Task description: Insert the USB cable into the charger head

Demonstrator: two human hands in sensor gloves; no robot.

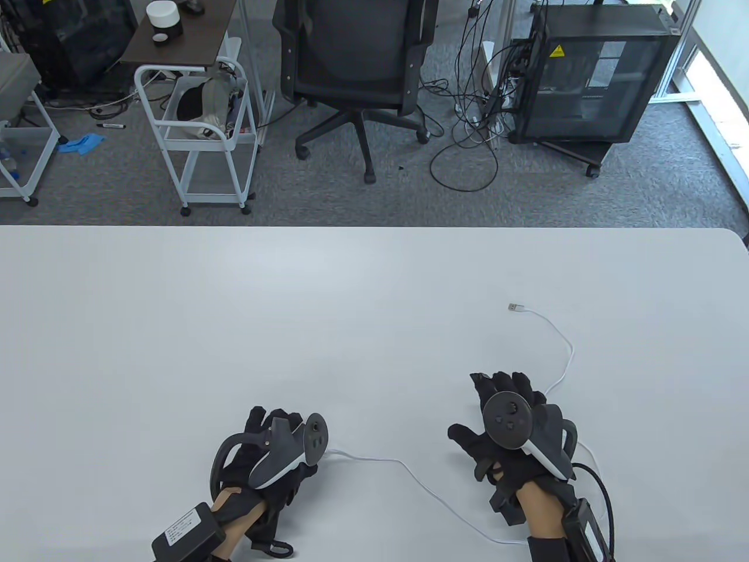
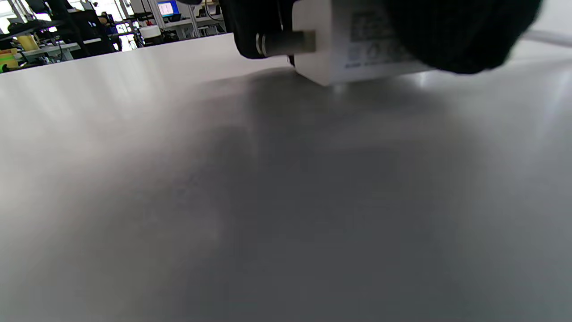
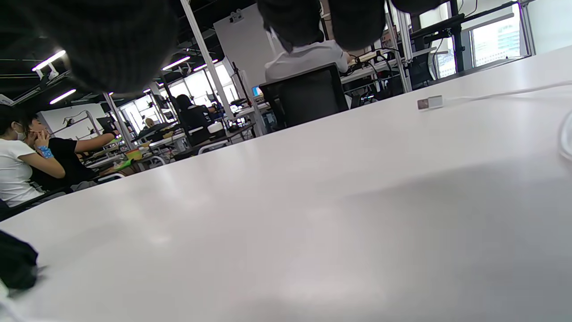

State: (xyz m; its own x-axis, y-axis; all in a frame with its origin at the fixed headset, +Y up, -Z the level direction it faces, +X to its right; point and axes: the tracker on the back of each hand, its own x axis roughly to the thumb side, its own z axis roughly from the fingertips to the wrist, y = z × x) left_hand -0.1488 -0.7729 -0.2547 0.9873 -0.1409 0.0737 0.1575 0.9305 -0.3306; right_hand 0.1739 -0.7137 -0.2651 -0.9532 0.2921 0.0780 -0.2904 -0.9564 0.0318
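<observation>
A white charger head (image 2: 357, 44) with metal prongs (image 2: 286, 42) sits on the white table (image 1: 234, 322). My left hand (image 1: 275, 424) grips it; in the table view the hand hides it. A white USB cable (image 1: 409, 468) runs from beside my left hand, passes under my right wrist, and loops up to its free USB plug (image 1: 515, 307) at the right middle of the table. My right hand (image 1: 497, 392) is open with the fingers spread, low over the table and holding nothing. The plug (image 3: 429, 103) lies ahead of it in the right wrist view.
The table's far edge (image 1: 374, 227) borders grey carpet. Beyond it stand a black office chair (image 1: 357, 70), a white cart (image 1: 202, 129) and a black cabinet (image 1: 591, 76) with loose cables.
</observation>
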